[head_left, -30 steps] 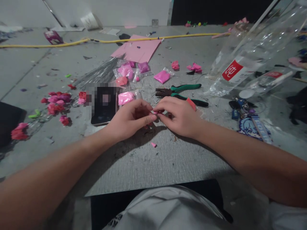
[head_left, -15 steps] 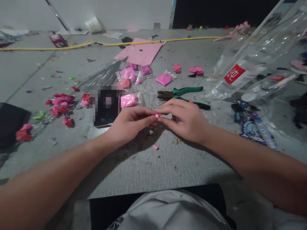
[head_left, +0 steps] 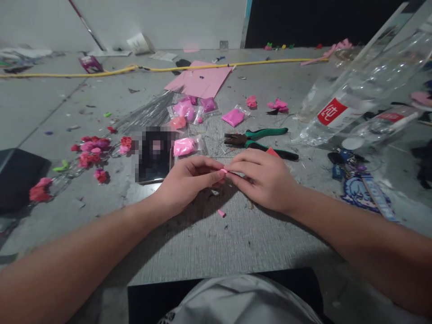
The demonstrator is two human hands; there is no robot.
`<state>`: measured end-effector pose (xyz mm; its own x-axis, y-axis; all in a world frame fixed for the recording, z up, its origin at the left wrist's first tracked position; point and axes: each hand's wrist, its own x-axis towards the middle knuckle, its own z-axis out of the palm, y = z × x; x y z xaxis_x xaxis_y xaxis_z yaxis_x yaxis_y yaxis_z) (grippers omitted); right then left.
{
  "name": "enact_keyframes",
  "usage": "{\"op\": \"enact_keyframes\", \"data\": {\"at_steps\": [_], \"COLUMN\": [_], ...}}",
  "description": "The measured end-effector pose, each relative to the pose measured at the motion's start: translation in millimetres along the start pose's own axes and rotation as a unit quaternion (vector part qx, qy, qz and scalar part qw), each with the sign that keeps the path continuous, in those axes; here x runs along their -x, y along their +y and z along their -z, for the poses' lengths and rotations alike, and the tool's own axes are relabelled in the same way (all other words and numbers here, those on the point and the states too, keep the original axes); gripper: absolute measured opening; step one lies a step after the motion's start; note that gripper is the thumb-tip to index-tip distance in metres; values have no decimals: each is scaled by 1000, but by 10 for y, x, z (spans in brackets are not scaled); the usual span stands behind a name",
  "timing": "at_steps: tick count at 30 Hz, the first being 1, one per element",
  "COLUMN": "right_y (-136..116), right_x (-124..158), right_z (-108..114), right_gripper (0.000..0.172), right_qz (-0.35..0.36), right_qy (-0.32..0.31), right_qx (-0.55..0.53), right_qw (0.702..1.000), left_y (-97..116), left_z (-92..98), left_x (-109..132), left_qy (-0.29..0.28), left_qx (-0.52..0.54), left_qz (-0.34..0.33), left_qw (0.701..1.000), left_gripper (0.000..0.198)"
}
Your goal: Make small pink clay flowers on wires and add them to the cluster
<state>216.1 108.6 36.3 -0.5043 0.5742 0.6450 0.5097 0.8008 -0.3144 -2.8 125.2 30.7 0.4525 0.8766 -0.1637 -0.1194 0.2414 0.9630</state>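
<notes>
Between the fingertips of both hands is a small piece of pink modelling clay (head_left: 224, 171). My left hand (head_left: 192, 177) pinches it from the left with thumb and forefinger. From the other side my right hand (head_left: 261, 175) grips it, its fingertips close against those of the left. A smaller pink clay scrap (head_left: 221, 213) lies on the table just below the hands. Beyond my right hand rest green-handled pliers (head_left: 248, 137), jaws to the left. A bag of pink clay (head_left: 184, 146) and a phone (head_left: 155, 155) lie beyond my left hand.
Clay flowers on wires (head_left: 92, 150) lie at left near a dark box (head_left: 20, 177). Further back are bagged clay (head_left: 233, 116), a pink sheet (head_left: 202, 80) and a yellow cable (head_left: 189, 67). Plastic bottles (head_left: 337, 112) and keys (head_left: 342, 162) are on the right.
The whole view has shifted slightly, so everything sits a little lower and further right. The pink clay between my fingertips now looks flatter. Both hands keep hold of it.
</notes>
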Motion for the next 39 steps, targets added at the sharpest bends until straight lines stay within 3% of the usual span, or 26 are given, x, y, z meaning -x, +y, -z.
{"op": "enact_keyframes", "data": {"at_steps": [7, 9, 12, 15, 18, 20, 23, 27, 33, 39], "right_y": [-15, -32, -33, 5, 55, 82, 99, 67, -8, 14], "right_x": [-13, -19, -21, -10, 1, 2, -5, -26, -9, 2], "right_z": [25, 29, 24, 6, -17, -32, -47, -36, -29, -81], "right_gripper": [15, 13, 18, 29, 32, 28, 22, 29, 30, 17], "right_qz": [-7, -90, -242, -287, -281, -291, -331, -362, -327, -336], "right_qy": [-42, -30, -21, -15, 6, 14, 22, 15, -26, -2], "right_qx": [-24, -97, -228, -266, -226, -206, -206, -218, -230, -216], "right_qw": [999, 991, 943, 920, 933, 934, 921, 906, 917, 917], "left_y": [35, 65, 105, 99, 44, 3, -29, -17, -16, -36], "left_z": [-5, -15, -11, 36, 106, 142, 165, 171, 192, 216], "left_x": [6, 14, 21, -2, -53, -82, -96, -84, -84, -113], "left_qy": [-18, -24, -27, -30, -64, -75, -60, -48, -35, -27], "left_qx": [-49, -61, -127, -291, -451, -510, -566, -594, -603, -617], "left_qz": [-17, -24, -51, -144, -252, -282, -282, -278, -306, -322], "left_qw": [998, 998, 990, 945, 854, 809, 773, 754, 735, 717], "left_gripper": [21, 20, 20, 19, 17, 18, 20, 15, 18, 28]}}
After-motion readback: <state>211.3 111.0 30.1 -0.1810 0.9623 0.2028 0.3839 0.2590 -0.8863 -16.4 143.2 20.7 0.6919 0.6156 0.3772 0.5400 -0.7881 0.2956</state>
